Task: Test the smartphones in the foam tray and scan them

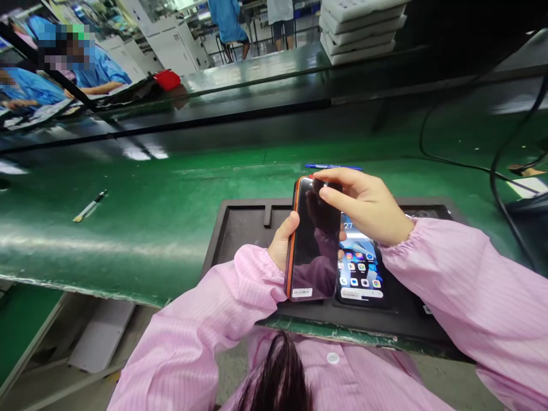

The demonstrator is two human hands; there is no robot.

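Note:
A smartphone [315, 245] with a dark screen and an orange edge is held upright, slightly tilted, over a black tray [240, 222]. My left hand [283, 240] is closed around it, thumb on the left edge and fingertips showing at the right edge. At its top end is my right hand [363, 200], index fingertip by a small red spot on the top edge and thumb against the upper screen. A white label [302, 293] sits at the bottom of the screen. Another smartphone [362, 268], its screen lit with app icons, lies in the tray, partly covered by my right hand.
Behind the tray lies a blue pen [333, 167]; a black-and-white pen-like tool [89, 206] is at left. Black cables [458, 162] curve along the right. White foam trays [362, 28] are stacked at the back, near a red bin [167, 80]. Other people sit beyond.

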